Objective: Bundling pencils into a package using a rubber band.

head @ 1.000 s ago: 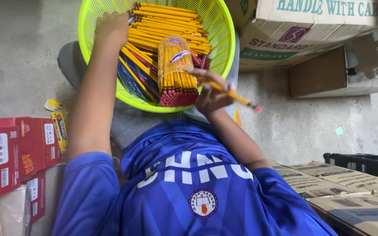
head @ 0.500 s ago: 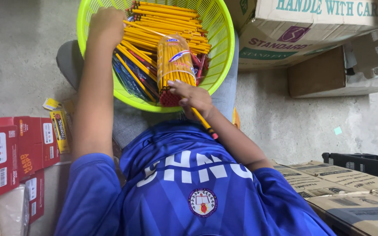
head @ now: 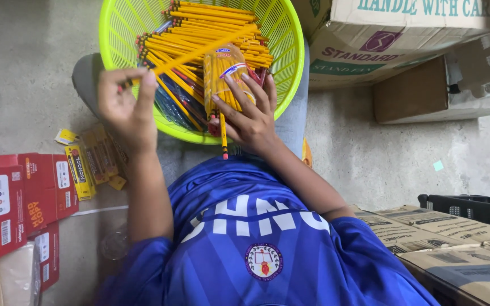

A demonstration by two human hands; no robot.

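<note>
A seated person's left hand [head: 125, 107] pinches one yellow pencil [head: 191, 55] over a green basket [head: 290, 62] of pencils, the right hand [head: 248, 110] beside it gripping a wrapped pencil bundle [head: 225, 71].

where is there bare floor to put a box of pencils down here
Bare concrete lies left of the green basket, above the red boxes, and right of it between the cardboard cartons and the flat cartons. The basket is packed with yellow pencils, with both hands at it.
</note>
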